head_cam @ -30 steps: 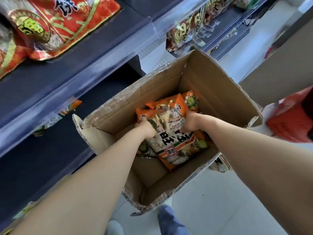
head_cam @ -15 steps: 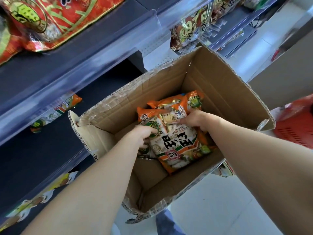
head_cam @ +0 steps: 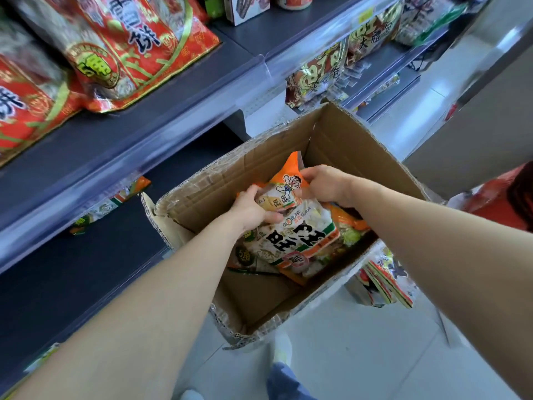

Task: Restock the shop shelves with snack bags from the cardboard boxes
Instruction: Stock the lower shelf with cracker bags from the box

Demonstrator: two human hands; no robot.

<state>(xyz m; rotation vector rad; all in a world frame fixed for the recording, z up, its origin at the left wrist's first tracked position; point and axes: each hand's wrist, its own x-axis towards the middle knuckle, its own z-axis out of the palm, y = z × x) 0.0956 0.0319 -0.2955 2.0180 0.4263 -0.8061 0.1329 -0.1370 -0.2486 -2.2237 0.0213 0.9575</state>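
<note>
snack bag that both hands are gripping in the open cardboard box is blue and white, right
Not quite: the snack bag is orange and white, not blue and white. The head view shows the left hand and the right hand both gripping it in the open cardboard box.

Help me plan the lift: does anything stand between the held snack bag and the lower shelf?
Yes: the box wall rises between the snack bag, gripped by left hand and right hand, and the lower shelf, so the bag probably must clear it first. Past that wall, nothing visible blocks the shelf.
</note>
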